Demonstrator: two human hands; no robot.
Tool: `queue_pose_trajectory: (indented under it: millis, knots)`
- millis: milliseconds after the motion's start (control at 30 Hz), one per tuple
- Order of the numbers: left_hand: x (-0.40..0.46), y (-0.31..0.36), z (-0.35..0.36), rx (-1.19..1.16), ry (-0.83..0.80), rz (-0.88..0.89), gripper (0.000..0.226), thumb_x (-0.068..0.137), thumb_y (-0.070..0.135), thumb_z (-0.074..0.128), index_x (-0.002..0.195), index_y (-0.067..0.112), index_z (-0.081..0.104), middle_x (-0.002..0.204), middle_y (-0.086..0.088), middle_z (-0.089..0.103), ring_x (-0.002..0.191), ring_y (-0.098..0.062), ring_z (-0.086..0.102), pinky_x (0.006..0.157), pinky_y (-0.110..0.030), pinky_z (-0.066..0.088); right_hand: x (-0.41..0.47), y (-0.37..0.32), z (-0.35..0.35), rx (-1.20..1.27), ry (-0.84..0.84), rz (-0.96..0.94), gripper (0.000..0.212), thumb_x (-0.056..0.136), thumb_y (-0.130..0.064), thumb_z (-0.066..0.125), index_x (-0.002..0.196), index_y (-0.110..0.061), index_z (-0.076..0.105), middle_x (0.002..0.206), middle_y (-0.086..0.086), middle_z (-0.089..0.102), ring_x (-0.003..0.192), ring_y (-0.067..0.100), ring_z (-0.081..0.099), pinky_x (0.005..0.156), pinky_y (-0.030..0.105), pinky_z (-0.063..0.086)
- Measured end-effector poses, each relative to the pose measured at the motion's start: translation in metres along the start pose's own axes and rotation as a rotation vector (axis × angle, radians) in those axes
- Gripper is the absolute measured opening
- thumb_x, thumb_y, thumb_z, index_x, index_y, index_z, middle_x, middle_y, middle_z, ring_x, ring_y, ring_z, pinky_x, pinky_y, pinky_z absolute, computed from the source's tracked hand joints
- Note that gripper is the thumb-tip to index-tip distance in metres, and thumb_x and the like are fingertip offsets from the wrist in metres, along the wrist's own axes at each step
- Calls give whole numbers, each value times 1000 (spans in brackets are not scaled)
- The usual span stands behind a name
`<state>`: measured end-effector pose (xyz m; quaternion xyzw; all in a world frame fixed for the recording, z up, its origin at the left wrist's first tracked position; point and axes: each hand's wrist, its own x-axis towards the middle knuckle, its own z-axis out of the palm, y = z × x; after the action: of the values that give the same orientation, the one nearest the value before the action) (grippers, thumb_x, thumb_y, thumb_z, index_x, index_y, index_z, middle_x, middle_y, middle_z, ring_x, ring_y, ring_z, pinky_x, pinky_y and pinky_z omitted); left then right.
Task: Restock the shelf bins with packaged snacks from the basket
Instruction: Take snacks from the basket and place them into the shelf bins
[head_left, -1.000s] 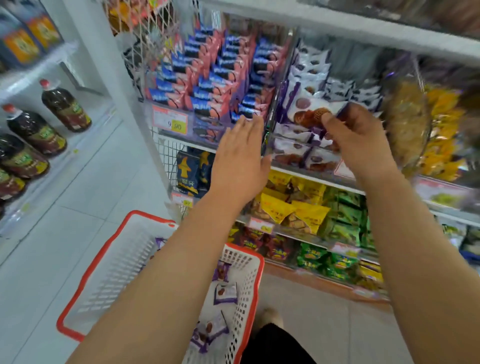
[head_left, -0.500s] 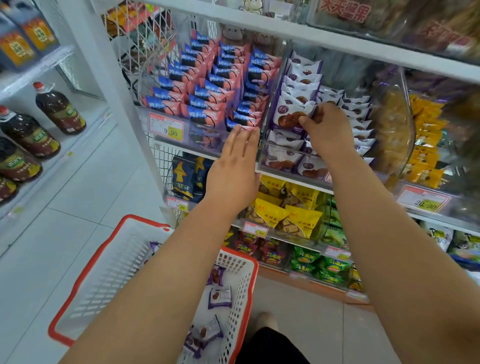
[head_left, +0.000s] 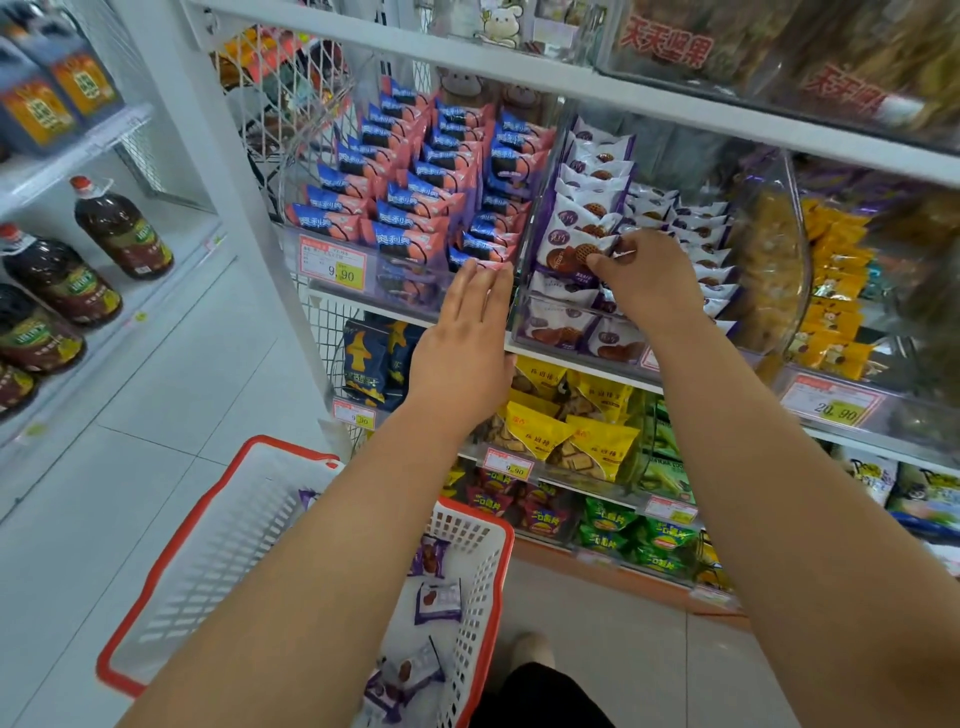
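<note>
My right hand reaches into the clear shelf bin of purple-and-white biscuit packs and pinches the front pack in the left row. My left hand is flat, fingers straight, its tips touching the bin's front left corner beside the pink-and-blue packs. Below my arms hangs a white basket with a red rim; a few purple biscuit packs lie in its bottom.
A white shelf post stands left of the bins, with oil bottles on the shelving further left. Yellow and green snack bags fill lower shelves. A bin of yellow packs sits to the right. White floor tiles lie at left.
My right hand has lowered the purple pack into the front of the bin's left row. The left hand stays at the bin's corner. My head tilted up a little.
</note>
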<state>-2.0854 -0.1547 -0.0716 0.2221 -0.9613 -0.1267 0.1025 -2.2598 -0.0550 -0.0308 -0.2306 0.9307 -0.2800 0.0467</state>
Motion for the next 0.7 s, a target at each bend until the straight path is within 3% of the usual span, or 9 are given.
queue_pose_trajectory:
  millis: [133, 200, 300, 367, 467, 567, 633, 700]
  knots:
    - [0, 1, 0, 6, 1, 0, 84, 98, 32, 55, 156, 14, -3, 164, -4, 4, 151, -20, -8, 113, -35, 33, -7, 4, -6, 87, 13, 77, 51, 91, -47, 62, 130, -16, 54, 114, -1, 65, 107, 22, 60, 85, 37, 49]
    - [0, 0, 2, 5, 8, 10, 85, 98, 33, 55, 156, 14, -3, 164, -4, 4, 151, -20, -8, 113, -36, 33, -19, 5, -7, 101, 56, 73, 52, 92, -45, 61, 135, -17, 51, 119, -2, 64, 111, 22, 59, 91, 42, 49]
    - [0, -2, 3, -1, 6, 19, 87, 97, 33, 56, 156, 13, -4, 164, -3, 2, 151, -20, -9, 113, -35, 33, -59, 5, 5, 58, 266, -155, 36, 92, -32, 62, 125, -16, 59, 120, 3, 62, 113, 24, 55, 93, 43, 46]
    - [0, -4, 3, -10, 0, 39, 87, 97, 33, 57, 156, 14, -4, 165, -2, 0, 151, -18, -10, 115, -34, 29, -95, 2, 19, 127, 334, -366, 24, 92, -21, 63, 115, -14, 64, 109, -1, 61, 106, 17, 54, 90, 36, 44]
    - [-11, -17, 9, -76, 81, 114, 76, 98, 26, 56, 157, 13, 10, 165, -1, 7, 151, -17, 1, 119, -32, 18, -141, 11, 53, 234, 107, -534, 17, 91, -11, 64, 108, -12, 66, 102, -5, 60, 99, 10, 53, 86, 20, 41]
    - [-51, -48, 39, -192, 217, 81, 50, 96, 15, 56, 144, 12, 43, 148, -7, 42, 136, -25, 38, 110, -37, 34, -171, 35, 99, 180, -208, -523, 11, 90, -11, 63, 100, -13, 69, 96, 1, 67, 93, 18, 59, 80, 29, 48]
    - [-95, -74, 76, -263, 132, -40, 37, 96, 13, 55, 133, 12, 53, 133, -8, 53, 122, -26, 49, 101, -39, 43, -185, 52, 126, 123, -475, -382, 14, 93, -15, 60, 103, -13, 69, 99, 3, 68, 92, 21, 61, 79, 34, 50]
    - [-140, -98, 115, -315, -107, -249, 33, 99, 16, 52, 131, 16, 55, 126, -7, 58, 114, -26, 54, 91, -41, 48, -197, 67, 153, -72, -736, -230, 22, 96, -26, 56, 114, -18, 65, 123, 3, 60, 116, 21, 53, 96, 35, 45]
